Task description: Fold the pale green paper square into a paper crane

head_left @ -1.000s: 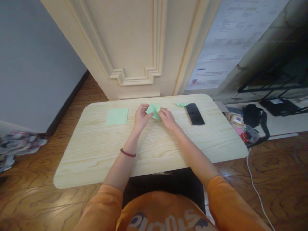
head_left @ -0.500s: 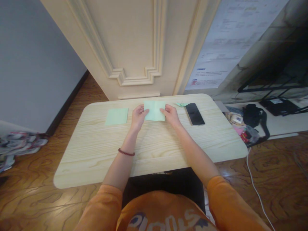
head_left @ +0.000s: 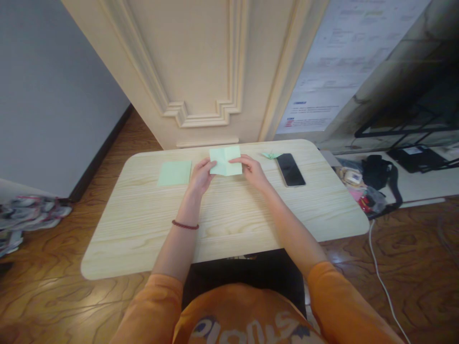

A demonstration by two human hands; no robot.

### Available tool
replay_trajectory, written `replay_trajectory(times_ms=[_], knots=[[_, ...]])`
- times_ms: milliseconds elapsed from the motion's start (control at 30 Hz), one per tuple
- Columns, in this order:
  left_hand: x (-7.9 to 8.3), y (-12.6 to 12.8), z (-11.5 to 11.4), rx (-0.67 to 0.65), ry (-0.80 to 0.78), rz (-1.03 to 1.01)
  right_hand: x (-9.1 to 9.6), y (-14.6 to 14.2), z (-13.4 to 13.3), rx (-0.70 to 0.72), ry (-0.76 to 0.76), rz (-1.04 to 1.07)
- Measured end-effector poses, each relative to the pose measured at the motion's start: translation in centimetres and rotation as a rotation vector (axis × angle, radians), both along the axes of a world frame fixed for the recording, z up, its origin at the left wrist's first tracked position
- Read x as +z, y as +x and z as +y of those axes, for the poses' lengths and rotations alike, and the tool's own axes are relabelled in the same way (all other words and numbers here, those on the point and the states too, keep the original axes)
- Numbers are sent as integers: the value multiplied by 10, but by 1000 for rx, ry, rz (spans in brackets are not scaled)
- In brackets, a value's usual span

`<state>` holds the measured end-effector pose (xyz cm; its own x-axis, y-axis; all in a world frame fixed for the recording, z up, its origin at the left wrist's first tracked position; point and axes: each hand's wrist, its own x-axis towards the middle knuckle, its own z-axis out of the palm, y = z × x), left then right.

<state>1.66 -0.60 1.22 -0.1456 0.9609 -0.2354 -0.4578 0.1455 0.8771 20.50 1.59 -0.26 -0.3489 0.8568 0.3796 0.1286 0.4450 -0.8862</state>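
Observation:
A pale green paper square (head_left: 225, 160) with visible creases is held up just above the far middle of the light wooden table (head_left: 222, 224). My left hand (head_left: 201, 177) pinches its lower left edge, and my right hand (head_left: 251, 172) pinches its right edge. Both hands have their fingers closed on the sheet. A red bead bracelet circles my left wrist.
A flat stack of green paper (head_left: 174, 173) lies to the left of my hands. A small folded green paper figure (head_left: 270, 155) and a black phone (head_left: 290, 169) lie to the right. A cream door stands behind the table; bags and a cable lie on the floor at right.
The paper went from a folded shape to an opened flat sheet, and has since been lifted and turned slightly, with both hands shifting their grip along its edges.

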Motion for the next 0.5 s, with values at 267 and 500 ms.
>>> replay_trajectory(times_ms=[267,500], knots=[[3,2,-2,-46,-12,-13,7,-4,-4,-67,-184,158],[5,8,-7,-173,72,8,11,-8,-2,-196,-379,387]])
